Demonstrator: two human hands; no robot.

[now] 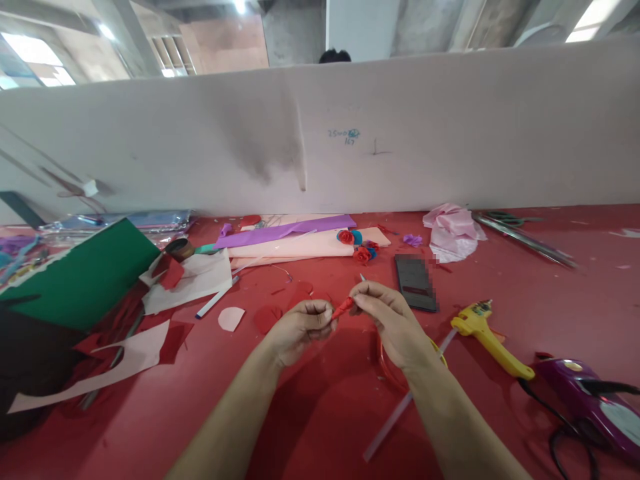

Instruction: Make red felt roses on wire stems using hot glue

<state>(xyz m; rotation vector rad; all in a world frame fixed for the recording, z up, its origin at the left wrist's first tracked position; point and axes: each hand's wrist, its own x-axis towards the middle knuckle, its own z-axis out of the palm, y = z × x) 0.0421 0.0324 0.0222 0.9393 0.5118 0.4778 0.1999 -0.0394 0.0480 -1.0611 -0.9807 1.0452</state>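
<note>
Between my two hands is a small piece of twisted red paper (343, 307), rolled like a bud. The fingertips of my left hand (305, 330) are closed on its lower left end. My right hand (387, 317) pinches the upper right end. Under and behind my left hand lie red paper petal shapes (267, 319) on the red table. Past my hands, finished-looking red and blue paper roses (361, 250) rest near folded peach paper (295, 245). A red and yellow ring-shaped item (387, 363) is partly hidden under my right forearm.
To the right are a phone (416, 283), a yellow glue gun (487, 337) with its cord, and a purple device (590, 397). A clear glue stick (387, 427) lies in front. Paper scraps (135, 357) and green card (85, 273) lie left. A white partition (200, 147) stands behind.
</note>
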